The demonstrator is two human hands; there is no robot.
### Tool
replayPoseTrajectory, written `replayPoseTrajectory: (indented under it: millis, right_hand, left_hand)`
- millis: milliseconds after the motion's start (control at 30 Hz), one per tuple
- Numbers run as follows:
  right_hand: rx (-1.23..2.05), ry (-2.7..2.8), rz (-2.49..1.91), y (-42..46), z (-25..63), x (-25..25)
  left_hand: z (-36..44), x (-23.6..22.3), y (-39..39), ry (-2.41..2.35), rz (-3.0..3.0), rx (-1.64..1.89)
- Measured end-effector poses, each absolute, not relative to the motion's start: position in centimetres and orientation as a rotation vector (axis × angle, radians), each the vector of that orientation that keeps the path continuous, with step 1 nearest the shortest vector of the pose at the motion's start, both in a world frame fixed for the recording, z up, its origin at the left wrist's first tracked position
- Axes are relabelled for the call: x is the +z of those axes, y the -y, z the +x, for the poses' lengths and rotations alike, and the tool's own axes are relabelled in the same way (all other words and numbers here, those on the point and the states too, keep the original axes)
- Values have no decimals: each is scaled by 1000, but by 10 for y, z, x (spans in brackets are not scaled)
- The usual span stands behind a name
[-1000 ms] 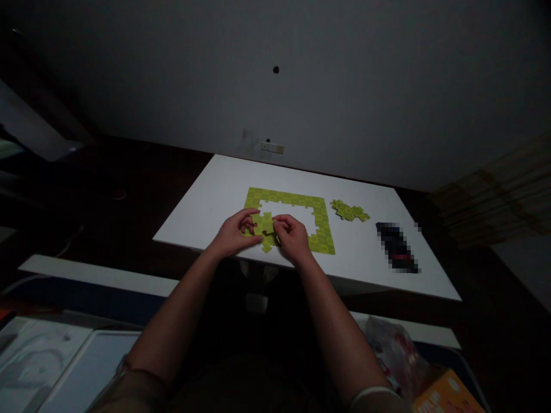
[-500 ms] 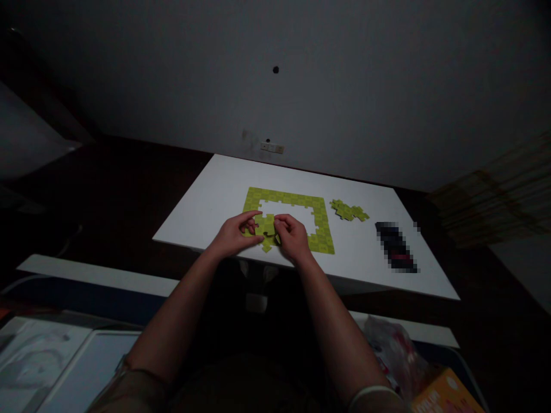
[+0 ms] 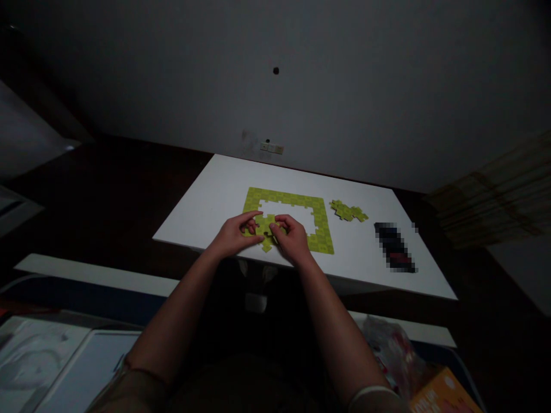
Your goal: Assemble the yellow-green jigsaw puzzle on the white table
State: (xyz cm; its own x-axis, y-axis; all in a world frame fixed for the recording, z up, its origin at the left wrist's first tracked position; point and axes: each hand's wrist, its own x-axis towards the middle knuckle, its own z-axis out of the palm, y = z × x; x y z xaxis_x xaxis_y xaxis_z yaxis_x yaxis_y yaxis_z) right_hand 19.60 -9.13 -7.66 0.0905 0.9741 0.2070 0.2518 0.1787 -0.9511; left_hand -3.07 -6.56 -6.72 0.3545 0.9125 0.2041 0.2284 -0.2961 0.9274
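Note:
A yellow-green jigsaw puzzle frame [image 3: 286, 198] lies on a white table [image 3: 206, 206], with white tabletop showing through its middle. My left hand [image 3: 235, 234] and my right hand [image 3: 293, 240] meet at its lower left, their fingertips pinching a joined clump of green pieces [image 3: 264, 225]. One piece of that clump [image 3: 267, 246] juts out below, towards the table's front edge. Part of the frame's lower side is hidden under my hands. To the right of the frame rests a small loose cluster of green pieces [image 3: 346, 211].
A pixelated dark object [image 3: 395, 248] lies at the table's right. Behind the table is a wall with a small socket [image 3: 272, 148]. Below the table, near me, are a white tablet-like item [image 3: 64, 367], a plastic bag [image 3: 390, 355] and an orange box [image 3: 439, 396].
My right hand's fingers have closed in leftward over the green pieces, and the clump sits tighter between my hands. The view has shifted very slightly.

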Motion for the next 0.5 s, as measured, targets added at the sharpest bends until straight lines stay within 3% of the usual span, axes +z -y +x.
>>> replayPoseTrajectory:
  millis: [267, 500]
  right_hand:
    - [517, 1102, -1298, 90, 213, -72]
    - [673, 1449, -1431, 60, 260, -59]
  left_hand:
    - [-28, -72, 65, -979, 1752, 1006]
    - [-30, -73, 65, -993, 1797, 980]
